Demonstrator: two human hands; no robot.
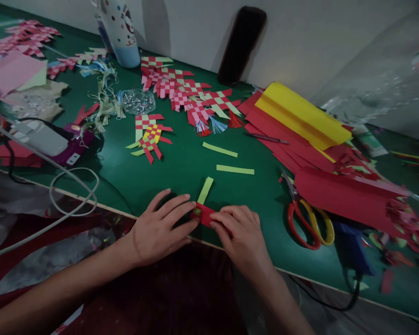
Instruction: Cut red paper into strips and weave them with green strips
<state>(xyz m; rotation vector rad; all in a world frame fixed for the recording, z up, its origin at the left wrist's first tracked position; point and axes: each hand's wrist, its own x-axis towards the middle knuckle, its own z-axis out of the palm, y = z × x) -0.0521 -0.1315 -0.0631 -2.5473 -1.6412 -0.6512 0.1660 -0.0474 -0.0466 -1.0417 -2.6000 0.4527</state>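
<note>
A red paper strip lies near the table's front edge, with a light green paper strip sticking up from its left end. My left hand rests flat with its fingers spread, the fingertips touching the left end of the woven strips. Fingers and thumb of my right hand are closed on the right end of the red strip. Just beyond lie two loose green strips, one upper and one lower. Part of the red strip is hidden under my fingers.
Red-and-yellow-handled scissors and stacked red paper lie right. Woven paper fish lie beyond my left hand, near a clear dish of beads. A phone leans on the wall. A white cable loops left.
</note>
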